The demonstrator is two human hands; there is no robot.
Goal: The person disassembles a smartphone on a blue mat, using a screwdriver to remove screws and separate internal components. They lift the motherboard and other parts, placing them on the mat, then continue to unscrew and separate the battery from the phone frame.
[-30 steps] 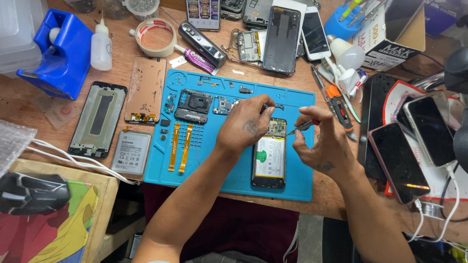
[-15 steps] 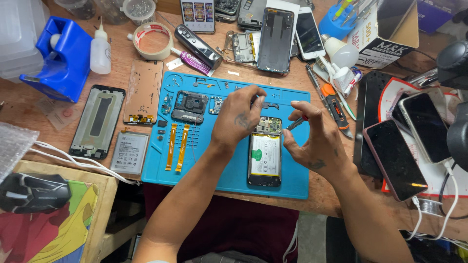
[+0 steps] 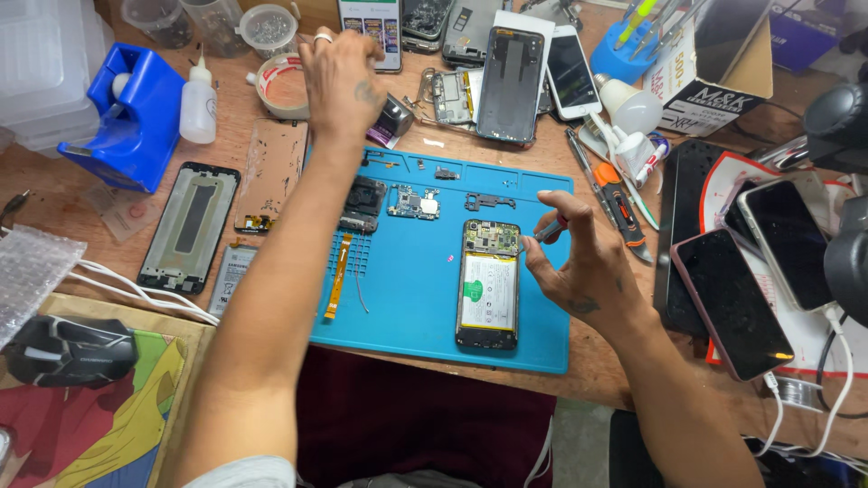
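An opened phone [image 3: 488, 283] with its back off lies on the blue repair mat [image 3: 407, 307], battery and circuit board showing. My right hand [image 3: 579, 262] sits just right of the phone's top end, holding a small screwdriver [image 3: 549, 229] whose tip points at the board. My left hand [image 3: 342, 77] is stretched far back across the desk, over a small black and purple box [image 3: 391, 120] beside a roll of tape [image 3: 278, 84]. I cannot make out whether its fingers hold anything.
Loose parts lie on the mat: a camera module [image 3: 363, 201], a small board [image 3: 413, 202], an orange flex cable [image 3: 337, 274]. A phone frame [image 3: 190, 226], a battery [image 3: 231, 274], a blue tape dispenser [image 3: 136, 122], a white bottle [image 3: 197, 107] and several phones [image 3: 732, 303] crowd the desk.
My left hand has left the phone's top and reached far back toward the tape roll. The right hand stays by the phone with the screwdriver.
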